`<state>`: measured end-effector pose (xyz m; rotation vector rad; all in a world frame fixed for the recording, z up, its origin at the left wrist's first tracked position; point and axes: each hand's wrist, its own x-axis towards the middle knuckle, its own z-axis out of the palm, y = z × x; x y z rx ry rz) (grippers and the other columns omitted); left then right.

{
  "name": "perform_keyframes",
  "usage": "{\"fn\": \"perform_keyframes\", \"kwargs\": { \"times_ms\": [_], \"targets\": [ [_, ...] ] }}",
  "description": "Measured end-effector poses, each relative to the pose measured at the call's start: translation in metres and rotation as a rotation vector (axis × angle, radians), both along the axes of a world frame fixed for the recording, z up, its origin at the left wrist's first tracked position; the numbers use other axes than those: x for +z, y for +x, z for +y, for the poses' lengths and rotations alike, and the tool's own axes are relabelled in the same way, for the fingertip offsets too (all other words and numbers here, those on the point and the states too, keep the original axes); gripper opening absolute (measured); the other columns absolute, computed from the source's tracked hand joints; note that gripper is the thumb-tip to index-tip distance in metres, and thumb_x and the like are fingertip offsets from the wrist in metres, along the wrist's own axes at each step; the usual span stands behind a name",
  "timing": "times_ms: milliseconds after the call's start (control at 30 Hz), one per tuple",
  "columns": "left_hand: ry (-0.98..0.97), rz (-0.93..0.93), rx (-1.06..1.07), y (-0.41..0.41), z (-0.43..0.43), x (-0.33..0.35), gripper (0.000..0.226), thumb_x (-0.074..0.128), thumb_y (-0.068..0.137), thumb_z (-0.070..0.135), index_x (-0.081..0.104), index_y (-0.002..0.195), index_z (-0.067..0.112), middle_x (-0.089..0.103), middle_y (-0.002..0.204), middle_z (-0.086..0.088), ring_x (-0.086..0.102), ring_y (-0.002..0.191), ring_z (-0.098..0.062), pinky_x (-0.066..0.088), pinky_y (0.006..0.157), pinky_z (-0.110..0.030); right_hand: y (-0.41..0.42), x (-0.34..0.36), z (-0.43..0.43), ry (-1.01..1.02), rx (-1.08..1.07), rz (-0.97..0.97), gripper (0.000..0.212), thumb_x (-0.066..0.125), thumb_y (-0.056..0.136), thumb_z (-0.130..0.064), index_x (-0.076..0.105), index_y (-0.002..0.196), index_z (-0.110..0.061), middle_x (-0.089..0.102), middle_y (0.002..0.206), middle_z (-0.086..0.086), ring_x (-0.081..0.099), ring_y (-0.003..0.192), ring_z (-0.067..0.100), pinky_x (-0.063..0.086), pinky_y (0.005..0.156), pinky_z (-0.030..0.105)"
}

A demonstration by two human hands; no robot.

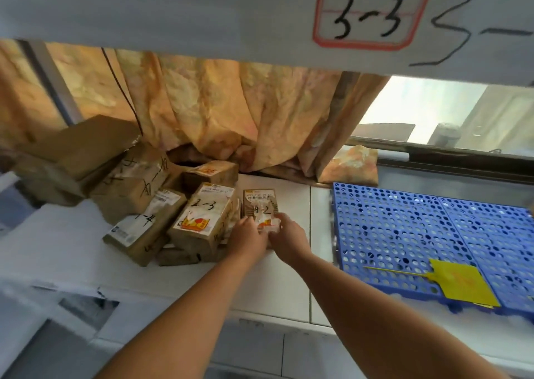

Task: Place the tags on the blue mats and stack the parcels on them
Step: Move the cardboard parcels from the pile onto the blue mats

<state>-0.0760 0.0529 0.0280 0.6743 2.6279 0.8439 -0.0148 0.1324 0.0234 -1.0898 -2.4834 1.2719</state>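
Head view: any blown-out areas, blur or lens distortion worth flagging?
Head view: the window at upper right is blown out; wide-angle distortion bows the overhead shelf edge; the far-left parcels look soft, yet the 4-2 parcel reads clearly.

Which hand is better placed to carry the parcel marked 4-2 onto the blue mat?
Right, probably. The left hand and the right hand both hold the parcel marked 4-2, but the right one is nearer the blue mat, which bears the yellow tag.
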Motion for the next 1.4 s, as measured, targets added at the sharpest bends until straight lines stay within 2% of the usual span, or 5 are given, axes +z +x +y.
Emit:
{"fn": "perform_keyframes", "kwargs": {
  "times_ms": [300,567,700,1033,1400],
  "targets": [
    [0.138,-0.418,0.176,0.010,0.000,-0.006,0.053,0.041,0.099,0.036,0.041,0.140,0.002,0.046,0.142,-0.017,0.045,0.129,-0.032,0.038,0.102,-0.034,0.002,-0.026,0.005,-0.339,-0.366,-0.067,0.055,0.049,0.089,-0.050,0.053,0.125,-0.009,0.061,0.118,0.014,0.059,0.104,0.029,0.050,0.091,0.038],
    [0.462,-0.592,0.282,0.016,0.019,-0.007,0.032,0.053,0.096,0.028,0.043,0.123,0.015,0.055,0.123,-0.014,0.053,0.100,-0.024,0.050,0.087,-0.040,0.021,-0.026,0.027,-0.555,-0.376,0.189,0.043,0.064,0.085,-0.040,0.041,0.112,-0.016,0.057,0.113,0.014,0.060,0.105,0.028,0.052,0.089,0.038],
    [0.641,-0.732,0.252,0.026,0.040,0.005,0.050,0.061,0.091,0.018,0.039,0.136,0.019,0.053,0.127,-0.013,0.057,0.106,-0.026,0.053,0.085,-0.036,0.042,-0.015,0.046,-0.550,-0.407,0.372,0.044,0.064,0.087,-0.037,0.044,0.121,-0.018,0.058,0.114,0.011,0.058,0.097,0.019,0.048,0.083,0.033],
    [0.778,-0.810,0.223,0.089,0.121,0.041,0.059,0.067,0.087,0.012,0.036,0.137,0.007,0.058,0.118,-0.012,0.062,0.079,-0.017,0.052,0.066,-0.029,0.120,0.030,0.123,-0.008,-0.391,0.297,0.039,0.043,0.098,-0.042,0.064,0.110,-0.012,0.068,0.099,0.006,0.057,0.079,0.015,0.038,0.056,0.021],
    [0.597,-0.818,0.114,0.248,0.298,0.044,0.075,0.066,0.088,0.014,0.019,0.146,0.015,0.053,0.130,-0.024,0.060,0.088,-0.030,0.048,0.058,-0.034,0.288,0.044,0.308,0.413,-0.480,0.160,0.027,0.052,0.093,-0.026,0.063,0.111,-0.010,0.068,0.107,0.014,0.056,0.105,0.032,0.040,0.087,0.036]
  ]
}}
